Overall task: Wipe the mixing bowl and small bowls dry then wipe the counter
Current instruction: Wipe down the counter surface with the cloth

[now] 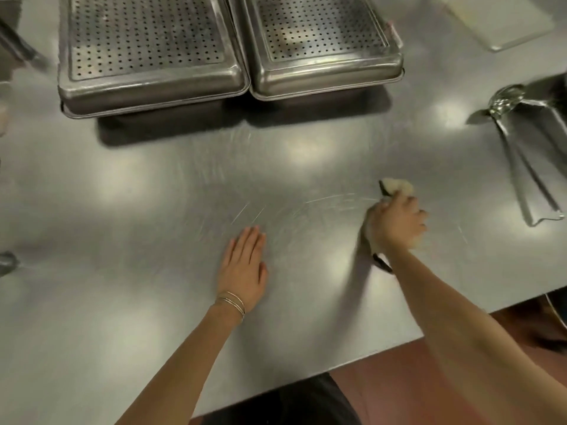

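Steel fills nearly the whole frame: my tabletop (122, 271), dull grey with soft patches of lamp glare. At the upper left sits a metal pan (150, 47) under a lid full of small holes. Just beside it, at upper centre, is a second pan (322, 41) of the same kind, and I cannot tell whether their rims touch. Neither the mixing bowl nor the small bowls show anywhere, so I judge I am on the last step, wiping the tabletop.

Low in the middle, my left hand (245, 268) lies palm down on the steel with its fingers straight and together. It holds nothing and has thin bracelets (231, 302) at the wrist; I take it to be bracing me. Faint bright streaks (331, 199) curve across the surface between my hands. Right of centre, well apart from the left, my right hand (395, 222) is curled round a pale cloth (395, 187) and presses it to the steel. A wad of it pokes out beyond my knuckles. That hand is blurred, so I cannot make out each finger.

At the right edge lie some metal scoops (534, 154), and a pale flat tray (503, 23) sits in the upper right corner. Red-brown floor (399, 388) shows at the lower right.

Next, I think, the cloth needs dragging in overlapping passes across the open middle and up to the pans. My flat hand will have to lift clear when the cloth reaches it. The strip beside the scoops calls for care, or for shifting them first.
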